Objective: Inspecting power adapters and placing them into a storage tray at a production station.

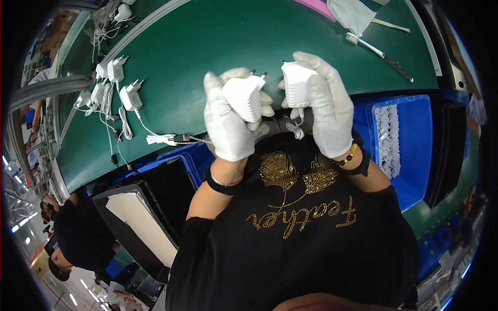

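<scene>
1. Displays gold cursive lettering (pixel 301 215) on a black shirt (pixel 311 259), just off the near edge of the green table (pixel 207 41), below plume-shaped gold motifs (pixel 279 168).
2. Clamps the gloved left hand (pixel 225 122) around a white plug adapter (pixel 241 96) above the table's near edge; looks clean and glossy, ribbed along one side, with two dark-tipped pins pointing up and away.
3. Clamps the gloved right hand (pixel 332 106) around a second white adapter (pixel 298 83), also above the table's near edge; shows a smooth face, fine ribs lower down, and a cable falling into a small coil (pixel 296 130).
4. Lie grouped on the table's left part: more white adapters (pixel 130 96) with bundled cables.
5. Rest near the table's far right corner: a toothbrush (pixel 381 56), a pale cloth (pixel 351 15) and a pink strip (pixel 317 8).
6. Stands off the table's right near edge: a blue bin (pixel 416 155) holding white pieces (pixel 388 140).
</scene>
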The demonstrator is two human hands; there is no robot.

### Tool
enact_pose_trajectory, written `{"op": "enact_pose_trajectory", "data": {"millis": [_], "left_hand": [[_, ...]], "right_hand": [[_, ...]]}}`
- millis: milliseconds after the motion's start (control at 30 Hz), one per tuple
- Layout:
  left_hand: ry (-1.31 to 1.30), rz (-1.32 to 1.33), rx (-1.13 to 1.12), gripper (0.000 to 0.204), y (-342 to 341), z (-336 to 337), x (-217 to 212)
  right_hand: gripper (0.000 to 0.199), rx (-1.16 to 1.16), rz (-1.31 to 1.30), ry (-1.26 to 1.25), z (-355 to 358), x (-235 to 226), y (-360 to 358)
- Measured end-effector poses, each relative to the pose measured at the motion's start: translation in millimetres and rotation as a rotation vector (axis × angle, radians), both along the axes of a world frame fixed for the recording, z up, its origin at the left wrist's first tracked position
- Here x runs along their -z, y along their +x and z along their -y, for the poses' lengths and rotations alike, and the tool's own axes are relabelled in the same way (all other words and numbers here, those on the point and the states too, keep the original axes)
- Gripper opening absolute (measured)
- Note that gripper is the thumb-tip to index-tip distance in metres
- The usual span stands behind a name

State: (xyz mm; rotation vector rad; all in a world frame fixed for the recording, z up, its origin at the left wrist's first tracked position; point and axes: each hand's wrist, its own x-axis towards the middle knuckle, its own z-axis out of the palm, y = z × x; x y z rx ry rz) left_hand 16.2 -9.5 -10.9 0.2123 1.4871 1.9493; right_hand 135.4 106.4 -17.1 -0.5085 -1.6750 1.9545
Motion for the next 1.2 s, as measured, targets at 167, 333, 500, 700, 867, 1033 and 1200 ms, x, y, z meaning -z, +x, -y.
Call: {"op": "enact_pose_trajectory", "data": {"millis": [167, 333, 500, 700, 867, 1033, 1200], "left_hand": [[0.105, 0.071, -0.073, 0.065, 0, -2, -1], [0.072, -0.087, -0.006, 0.064, 11, -5, 5], [0.067, -0.253, -0.041, 0.062, 14, -7, 2], [0.137, -0.3, -0.118, 0.058, 7, -28, -15], [0.181, -0.152, -0.001, 0.054, -4, -43, -29], [0.024, -0.556, 0.09, 0.051, -16, -62, -28], [-0.144, -1.142, 0.002, 0.05, -101, -78, -39]], "right_hand": [[0.05, -0.02, 0.082, 0.214, 10, -2, -9], [0.064, -0.025, 0.163, 0.318, 13, -4, -9], [0.075, -0.082, 0.138, 0.413, 11, -4, -12], [0.081, 0.027, 0.014, 0.268, 6, -14, -38], [0.079, 0.041, -0.08, 0.129, -3, -19, -48], [0.075, 0.116, -0.069, 0.31, -10, -15, -57], [0.073, 0.004, -0.121, -0.203, -29, -19, -50]]}}
